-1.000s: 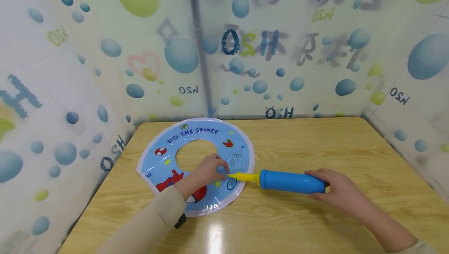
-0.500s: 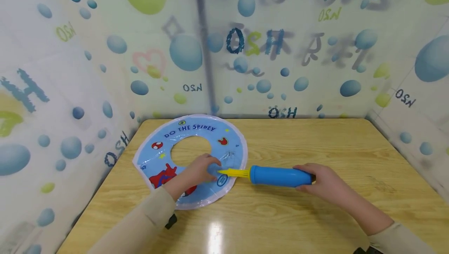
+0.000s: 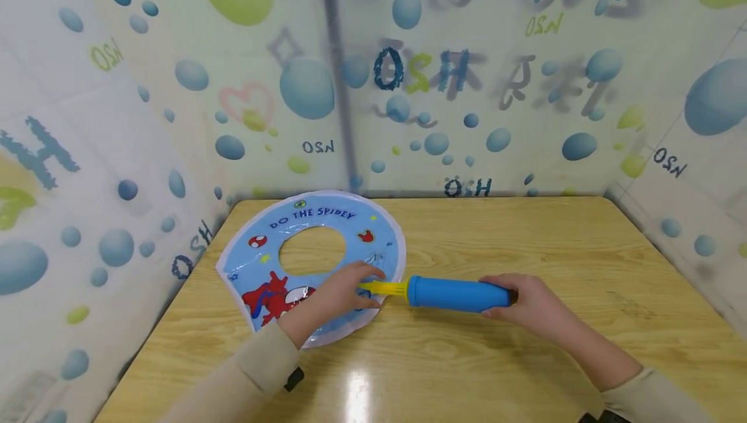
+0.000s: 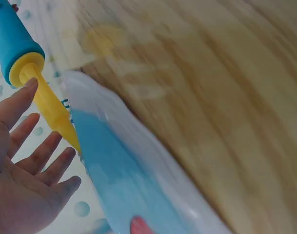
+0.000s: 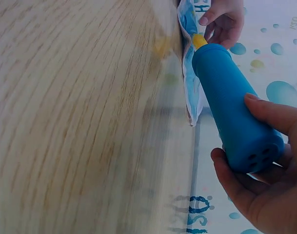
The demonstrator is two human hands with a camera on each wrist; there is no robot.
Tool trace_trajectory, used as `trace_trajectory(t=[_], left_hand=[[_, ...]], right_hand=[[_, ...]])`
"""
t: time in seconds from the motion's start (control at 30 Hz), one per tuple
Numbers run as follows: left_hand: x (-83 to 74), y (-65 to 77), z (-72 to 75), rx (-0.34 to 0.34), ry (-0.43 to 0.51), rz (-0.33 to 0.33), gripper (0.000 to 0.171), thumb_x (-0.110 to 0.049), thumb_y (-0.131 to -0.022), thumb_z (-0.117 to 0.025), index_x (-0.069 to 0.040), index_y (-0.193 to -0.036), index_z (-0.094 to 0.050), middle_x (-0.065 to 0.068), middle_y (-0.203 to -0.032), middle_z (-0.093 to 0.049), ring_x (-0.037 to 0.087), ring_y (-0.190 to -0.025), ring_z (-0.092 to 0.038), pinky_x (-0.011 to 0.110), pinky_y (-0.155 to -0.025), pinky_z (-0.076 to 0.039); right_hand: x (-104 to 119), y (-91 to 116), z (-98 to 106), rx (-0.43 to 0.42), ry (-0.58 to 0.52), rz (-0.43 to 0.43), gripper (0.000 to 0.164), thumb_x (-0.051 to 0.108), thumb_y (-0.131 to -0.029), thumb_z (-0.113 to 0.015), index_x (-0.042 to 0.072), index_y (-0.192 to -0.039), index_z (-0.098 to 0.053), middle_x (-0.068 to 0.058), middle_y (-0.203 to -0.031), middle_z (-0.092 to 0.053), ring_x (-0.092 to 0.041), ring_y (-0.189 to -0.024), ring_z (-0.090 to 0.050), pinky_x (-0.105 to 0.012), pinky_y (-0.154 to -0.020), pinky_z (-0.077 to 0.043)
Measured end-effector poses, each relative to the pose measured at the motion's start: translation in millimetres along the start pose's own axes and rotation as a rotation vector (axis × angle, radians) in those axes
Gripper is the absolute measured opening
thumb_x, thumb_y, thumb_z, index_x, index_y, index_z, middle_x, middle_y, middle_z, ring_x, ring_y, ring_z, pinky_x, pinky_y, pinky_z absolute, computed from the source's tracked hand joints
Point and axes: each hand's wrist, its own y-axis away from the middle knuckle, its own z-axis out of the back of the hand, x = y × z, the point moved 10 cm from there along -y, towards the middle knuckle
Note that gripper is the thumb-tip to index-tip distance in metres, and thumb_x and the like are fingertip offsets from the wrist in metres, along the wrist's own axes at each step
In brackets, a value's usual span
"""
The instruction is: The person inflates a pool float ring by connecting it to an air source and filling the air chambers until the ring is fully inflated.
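Note:
A flat, deflated blue swim ring (image 3: pixel 376 227) with a white rim and red cartoon figures lies on the left half of the table. My right hand (image 3: pixel 528 300) grips the far end of a blue hand pump (image 3: pixel 452 294), held roughly level. The pump's yellow nozzle (image 3: pixel 390 289) points left over the ring's right side. Around this nozzle is my left hand (image 3: pixel 341 293), fingers and thumb parted; the left wrist view shows its fingers (image 4: pixel 43 153) spread beside the nozzle, gripping nothing. The nozzle's tip comes right to the ring's plastic, partly hidden by the left hand.
The wooden table (image 3: pixel 525 235) extends to a back wall (image 3: pixel 496 105) covered by a sheet with a bubble print. Similar printed sheets stand at the left and right sides. A small dark device (image 3: pixel 294 379) sits at my left wrist.
My left hand has let go of the ring's plastic and parted its fingers around the nozzle. The pump and right hand have shifted left in the view, and the nozzle is farther over the ring.

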Motion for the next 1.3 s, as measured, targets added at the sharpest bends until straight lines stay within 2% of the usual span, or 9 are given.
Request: trace_trajectory(t=[0.1, 0.2, 0.3, 0.53, 0.77, 0.93, 1.03, 1.17, 1.3], left_hand=[[-10.0, -3.7, -3.7, -0.009, -0.005, -0.034, 0.048, -0.027, -0.082, -0.081, -0.015, -0.125, -0.063, 0.005, -0.130, -0.059, 0.026, -0.120, -0.052, 0.043, -0.103, -0.041], [-16.5, -7.3, -9.5, -0.005, -0.009, -0.035, 0.050, -0.029, -0.082, -0.080, -0.016, -0.127, -0.063, 0.001, -0.129, -0.060, 0.025, -0.121, -0.052, 0.042, -0.104, -0.040], [-20.0, -9.7, -15.9, 0.003, 0.021, -0.012, 0.051, -0.029, -0.083, -0.079, -0.016, -0.129, -0.061, 0.000, -0.130, -0.060, 0.025, -0.122, -0.051, 0.042, -0.104, -0.039], [-22.7, -19.1, -29.6, 0.019, 0.168, 0.059, 0.059, -0.028, -0.081, -0.081, -0.015, -0.133, -0.056, 0.004, -0.129, -0.061, 0.025, -0.118, -0.054, 0.042, -0.099, -0.043], [-32.2, -27.6, -39.2, 0.081, 0.130, 0.044, 0.068, -0.028, -0.080, -0.082, -0.011, -0.137, -0.050, 0.010, -0.128, -0.060, 0.026, -0.113, -0.056, 0.041, -0.096, -0.045], [-33.0, -28.7, -40.1, 0.100, 0.165, 0.016, 0.064, -0.022, -0.082, -0.080, -0.010, -0.137, -0.050, 0.009, -0.123, -0.060, 0.024, -0.109, -0.057, 0.037, -0.092, -0.046], [-32.3, -28.8, -41.0, 0.109, 0.197, 0.004, 0.060, -0.019, -0.084, -0.079, -0.010, -0.136, -0.050, 0.009, -0.121, -0.060, 0.023, -0.106, -0.056, 0.035, -0.089, -0.047], [-32.2, -27.8, -41.8, 0.124, 0.208, -0.002, 0.055, -0.021, -0.086, -0.077, -0.009, -0.132, -0.049, 0.011, -0.121, -0.060, 0.025, -0.109, -0.056, 0.036, -0.093, -0.046], [-33.2, -26.9, -42.7, 0.142, 0.210, 0.003, 0.051, -0.022, -0.086, -0.077, -0.012, -0.127, -0.049, 0.012, -0.119, -0.060, 0.026, -0.109, -0.056, 0.038, -0.094, -0.046]], right_hand=[[0.6, 0.3, 0.0, -0.009, -0.001, -0.004, 0.061, 0.026, -0.081, -0.081, 0.001, -0.132, -0.059, -0.023, -0.128, -0.058, -0.037, -0.109, -0.060, -0.043, -0.079, -0.053], [1.0, 0.3, 0.2, -0.017, 0.001, -0.012, 0.061, 0.027, -0.081, -0.080, 0.002, -0.132, -0.059, -0.023, -0.128, -0.058, -0.034, -0.107, -0.061, -0.040, -0.077, -0.053], [1.2, 0.8, 0.3, -0.021, -0.004, -0.022, 0.061, 0.028, -0.081, -0.080, 0.002, -0.132, -0.059, -0.022, -0.127, -0.058, -0.031, -0.103, -0.062, -0.037, -0.074, -0.052], [3.3, 0.0, -0.8, -0.021, 0.000, -0.035, 0.060, 0.027, -0.081, -0.080, 0.003, -0.132, -0.059, -0.023, -0.129, -0.057, -0.034, -0.106, -0.061, -0.038, -0.075, -0.052], [11.4, 2.1, -2.0, -0.016, -0.022, -0.035, 0.060, 0.026, -0.081, -0.081, 0.003, -0.132, -0.060, -0.025, -0.130, -0.056, -0.039, -0.109, -0.059, -0.043, -0.079, -0.053], [1.6, 2.8, 0.9, -0.016, -0.098, -0.061, 0.062, 0.032, -0.081, -0.080, 0.006, -0.132, -0.060, -0.024, -0.132, -0.054, -0.035, -0.108, -0.060, -0.040, -0.078, -0.054], [-6.0, 2.7, 2.0, -0.006, -0.146, -0.062, 0.063, 0.033, -0.081, -0.080, 0.004, -0.132, -0.059, -0.022, -0.128, -0.056, -0.029, -0.098, -0.062, -0.037, -0.074, -0.053], [-11.3, 4.7, 1.6, 0.009, -0.174, -0.038, 0.062, 0.029, -0.082, -0.080, 0.000, -0.132, -0.056, -0.020, -0.123, -0.057, -0.024, -0.088, -0.060, -0.035, -0.070, -0.051], [-16.3, 8.0, 5.3, -0.004, -0.194, -0.041, 0.060, 0.029, -0.083, -0.079, 0.000, -0.130, -0.055, -0.019, -0.121, -0.056, -0.025, -0.092, -0.059, -0.036, -0.072, -0.051]])
